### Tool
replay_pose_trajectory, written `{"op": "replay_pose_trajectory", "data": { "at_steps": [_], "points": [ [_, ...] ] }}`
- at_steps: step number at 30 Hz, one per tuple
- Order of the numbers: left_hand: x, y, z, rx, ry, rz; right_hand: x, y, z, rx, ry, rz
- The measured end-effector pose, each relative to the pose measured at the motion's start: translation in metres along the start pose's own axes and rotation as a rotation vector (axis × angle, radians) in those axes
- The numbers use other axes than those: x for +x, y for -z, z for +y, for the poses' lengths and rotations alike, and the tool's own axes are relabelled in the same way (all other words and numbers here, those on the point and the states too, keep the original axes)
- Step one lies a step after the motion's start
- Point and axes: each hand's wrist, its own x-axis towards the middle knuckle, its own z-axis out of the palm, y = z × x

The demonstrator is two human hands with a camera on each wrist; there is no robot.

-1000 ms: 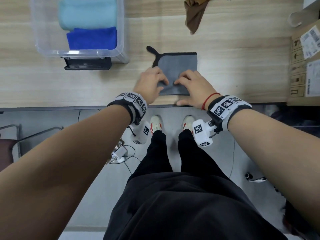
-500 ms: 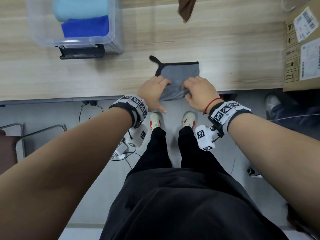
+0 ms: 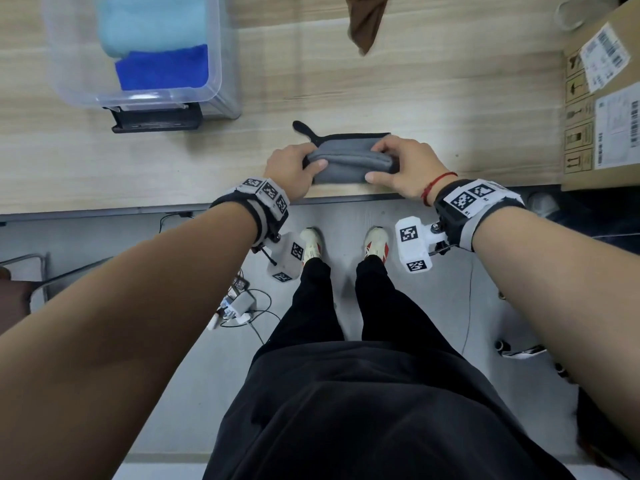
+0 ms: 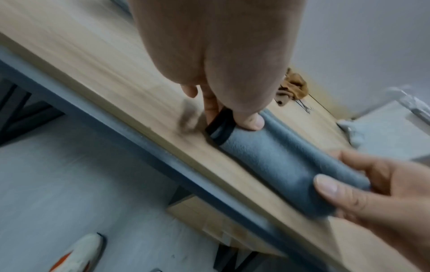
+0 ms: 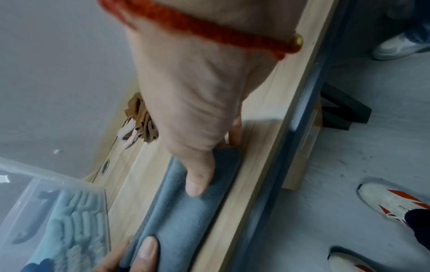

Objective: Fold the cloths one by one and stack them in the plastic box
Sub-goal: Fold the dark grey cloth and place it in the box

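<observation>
A grey cloth [image 3: 349, 161] with a black hem and loop lies at the near edge of the wooden table [image 3: 450, 109]. Its near edge is lifted and curled over toward the far side. My left hand [image 3: 294, 168] pinches the cloth's left end [image 4: 232, 132], thumb on top. My right hand [image 3: 401, 164] pinches the right end [image 5: 209, 176] the same way. A clear plastic box [image 3: 221, 74] stands at the far left and holds a light-blue cloth [image 3: 149, 26] and a dark-blue cloth [image 3: 162, 67]. A brown cloth [image 3: 365, 19] lies at the far edge.
A black device [image 3: 156, 119] sits against the box's near side. A cardboard carton [image 3: 602, 98] with labels fills the table's right end. Below the table edge are my legs, shoes and cables on the grey floor [image 3: 450, 299].
Both hands went from lying on the cloth's near edge to pinching it, and they have lifted and rolled that edge away from me. The view has shifted slightly.
</observation>
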Motion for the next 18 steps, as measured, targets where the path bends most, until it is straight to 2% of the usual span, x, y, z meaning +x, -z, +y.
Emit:
{"op": "replay_pose_trajectory", "data": {
  "at_steps": [4,11,14,18],
  "points": [
    [0.01,-0.001,-0.004,-0.123,0.078,0.042,0.013,-0.001,0.005,-0.026,-0.061,0.084],
    [0.022,-0.004,0.002,-0.179,0.142,0.112,0.032,-0.004,0.006,-0.02,-0.144,0.173],
    [0.022,-0.004,0.004,-0.208,0.112,0.089,0.035,-0.007,0.006,0.03,-0.159,0.235],
    [0.025,0.001,0.008,-0.133,0.125,0.016,0.039,-0.008,0.006,-0.065,-0.137,0.211]
  ]
}}
